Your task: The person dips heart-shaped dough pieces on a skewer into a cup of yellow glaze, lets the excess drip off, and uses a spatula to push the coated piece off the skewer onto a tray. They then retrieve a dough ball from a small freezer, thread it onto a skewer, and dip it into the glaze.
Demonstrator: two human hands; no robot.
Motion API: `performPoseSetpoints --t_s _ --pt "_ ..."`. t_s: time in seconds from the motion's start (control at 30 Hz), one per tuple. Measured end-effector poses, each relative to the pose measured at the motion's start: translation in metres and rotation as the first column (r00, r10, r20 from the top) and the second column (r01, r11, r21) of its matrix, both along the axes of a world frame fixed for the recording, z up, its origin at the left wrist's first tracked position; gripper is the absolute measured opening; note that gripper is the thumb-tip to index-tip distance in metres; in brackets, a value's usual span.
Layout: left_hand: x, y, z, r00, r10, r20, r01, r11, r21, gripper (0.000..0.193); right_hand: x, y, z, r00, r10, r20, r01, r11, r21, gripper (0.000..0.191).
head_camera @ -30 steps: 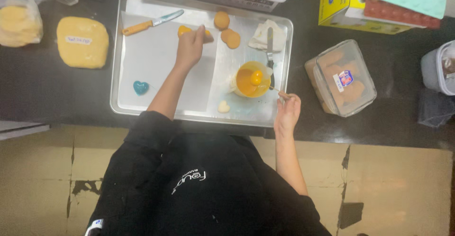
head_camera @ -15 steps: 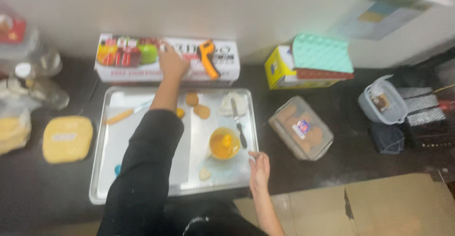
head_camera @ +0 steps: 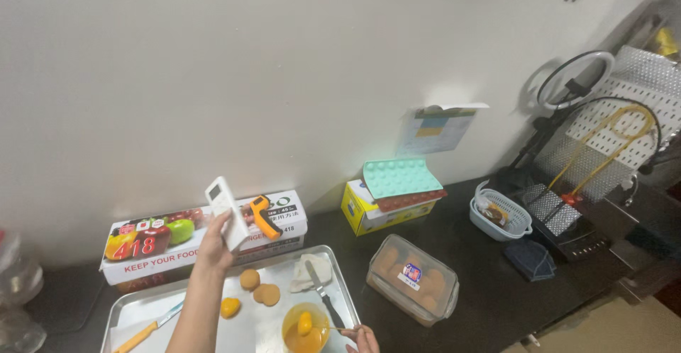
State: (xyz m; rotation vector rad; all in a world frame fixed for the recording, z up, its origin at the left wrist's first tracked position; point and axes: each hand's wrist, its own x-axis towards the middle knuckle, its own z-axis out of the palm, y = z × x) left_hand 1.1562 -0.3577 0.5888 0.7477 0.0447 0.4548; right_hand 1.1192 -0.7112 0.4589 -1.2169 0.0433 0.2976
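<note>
The left hand (head_camera: 216,243), in the lower left of the frame, is raised off the table (head_camera: 489,303) and closed around a white remote control (head_camera: 227,212). The remote's long axis runs up and slightly left, its small screen end topmost, standing in front of the long printed cardboard box (head_camera: 152,243) that lies against the wall. An orange and black infrared thermometer gun (head_camera: 261,214) rests on top of that box, just right of the remote and apart from it.

The right hand (head_camera: 364,339) sits at the bottom edge, lower centre, only partly in view. It pinches a thin stick-like tool whose tip reaches left into a small glass bowl of egg yolk (head_camera: 305,328); the fingers are narrow around it. This hand is well apart from the remote, so the left hand alone carries it.

The bowl stands on a metal baking tray (head_camera: 340,282) on the dark table. On the tray lie round golden pastries (head_camera: 259,288), a yellow lump (head_camera: 230,307), a black-handled spatula (head_camera: 323,300) across a white cloth or paper, and an orange-handled knife (head_camera: 149,328) at the lower left. Right of the tray is a clear lidded container of pastries (head_camera: 411,278), and behind it a yellow box topped by a teal silicone mould (head_camera: 401,177).
</note>
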Motion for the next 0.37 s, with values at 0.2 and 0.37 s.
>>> performPoseSetpoints --t_s 0.2,0.37 --pt "-0.024 -0.085 0.108 0.931 -0.329 0.159 0.297 0.934 0.198 0.073 -0.016 0.004 0.031 0.998 -0.06 -0.01 0.059 0.998 -0.009 0.03" --pt "-0.068 -0.152 0.188 0.843 -0.372 0.388 0.243 0.908 0.342 0.081 -0.036 0.006 0.05 0.996 -0.032 0.088 0.026 0.997 0.067 0.04"
